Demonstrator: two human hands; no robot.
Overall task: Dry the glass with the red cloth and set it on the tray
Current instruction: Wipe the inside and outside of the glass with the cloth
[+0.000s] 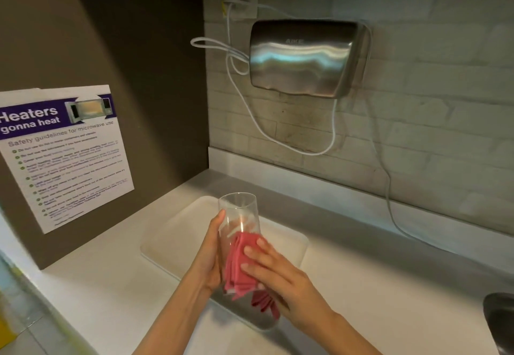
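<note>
A tall clear glass (238, 215) is held upright, slightly tilted, above the white tray (178, 232). My left hand (211, 257) grips the glass from its left side. My right hand (278, 274) presses the folded red cloth (239, 265) against the lower right side of the glass. Part of the cloth hangs below my right palm. The tray lies flat on the white counter, under and behind both hands.
A steel hand dryer (306, 59) with looping white cables hangs on the tiled wall behind. A microwave safety poster (64, 154) is fixed on the brown panel at left. A dark sink edge (499, 321) shows at the lower right.
</note>
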